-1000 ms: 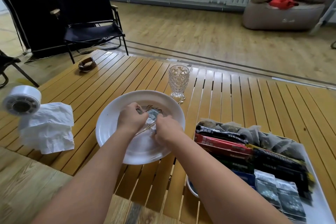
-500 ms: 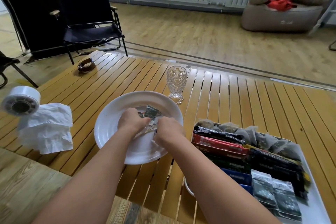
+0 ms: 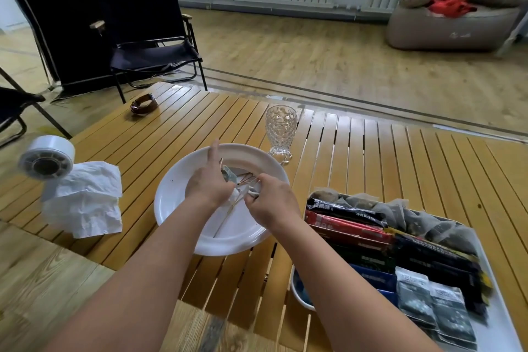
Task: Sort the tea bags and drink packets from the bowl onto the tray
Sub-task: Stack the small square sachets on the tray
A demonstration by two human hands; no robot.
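Pinching something small and pale over the middle of the white bowl (image 3: 183,203): right hand (image 3: 271,203), fingers curled round it — probably a tea bag (image 3: 237,194), though too hidden to be sure. Left hand (image 3: 207,184) beside it, touching a grey packet (image 3: 229,177), forefinger straight; its grip cannot be told. Thin strings cross the bowl. Risk — tangled strings dragging extra items out, or snagging the glass (image 3: 281,130) just beyond. Tray (image 3: 500,320), near right, already crowded; packets may slide off.

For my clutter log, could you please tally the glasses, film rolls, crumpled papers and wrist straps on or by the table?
Glass: 1
Film roll: 1
Crumpled paper: 1
Wrist strap: 1
Total: 4
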